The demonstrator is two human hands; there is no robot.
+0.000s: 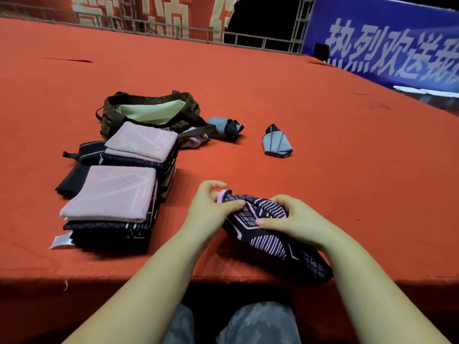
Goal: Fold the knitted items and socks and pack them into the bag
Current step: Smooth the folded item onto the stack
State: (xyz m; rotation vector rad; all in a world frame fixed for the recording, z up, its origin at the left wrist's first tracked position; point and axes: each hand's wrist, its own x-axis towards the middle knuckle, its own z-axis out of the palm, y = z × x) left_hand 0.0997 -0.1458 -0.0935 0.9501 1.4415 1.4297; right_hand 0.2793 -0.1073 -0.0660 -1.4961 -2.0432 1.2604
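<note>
Two folded stacks (pixel 111 194) are laid beside the open, unpacked bag (pixel 149 110), while a dark patterned sock (pixel 263 227) is pinched at the table edge by the left hand (pixel 211 209) and right hand (pixel 295 222).

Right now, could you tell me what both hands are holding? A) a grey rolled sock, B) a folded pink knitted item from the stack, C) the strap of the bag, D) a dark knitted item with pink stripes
D: the left hand and the right hand both grip the dark knitted item with pink stripes at the near table edge, while the pink stacks, grey socks and bag lie untouched farther away.
</note>
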